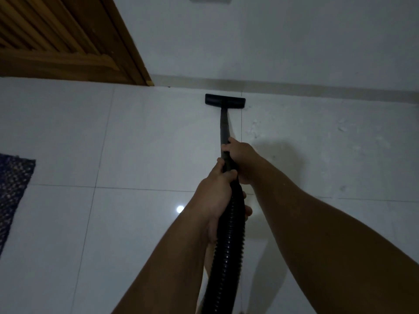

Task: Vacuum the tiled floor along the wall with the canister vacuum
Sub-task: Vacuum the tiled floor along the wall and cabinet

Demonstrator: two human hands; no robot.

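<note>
Head view shows right hand (240,155) gripping the black wand (224,130) and left hand (215,189) holding the ribbed hose (229,234), w/ floor nozzle (225,100) near the baseboard (294,87), so better keep it flat and slide toward the dusty tiles (340,137).

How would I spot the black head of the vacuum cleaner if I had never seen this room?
Find the wooden louvred door at the upper left, then follow the pale skirting strip rightward along the wall. Just short of it, flat on the white tiled floor, lies the floor nozzle. It is the only wide black bar, joined to the wand.
</note>
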